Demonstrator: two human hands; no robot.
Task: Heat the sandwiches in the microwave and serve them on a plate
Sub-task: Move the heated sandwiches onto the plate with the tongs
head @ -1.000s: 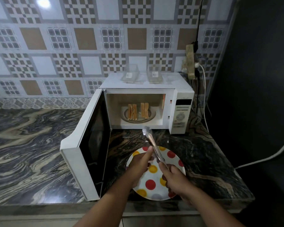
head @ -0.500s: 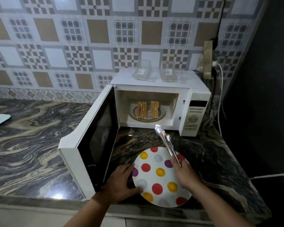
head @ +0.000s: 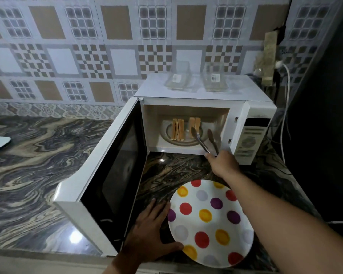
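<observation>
Marbled counter point(head: 38, 165), far right: microwave point(head: 202, 91), door open; two sandwiches point(head: 194, 126) upright on turntable; right hand point(head: 223, 163) grips tongs point(head: 203, 140), tips spread beside right sandwich; left hand point(head: 149, 234) flat, touching dotted plate point(head: 212, 220); risk: loose pinch, filling spills.

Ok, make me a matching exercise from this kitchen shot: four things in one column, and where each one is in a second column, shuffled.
Things:
1. sandwiches
2. plate
3. tongs
4. clear containers

Places:
A. on top of the microwave
B. on the counter, touched by the left hand
C. on the turntable inside the microwave
D. in the right hand, tips reaching into the microwave

Pairs: 1-C, 2-B, 3-D, 4-A
</observation>
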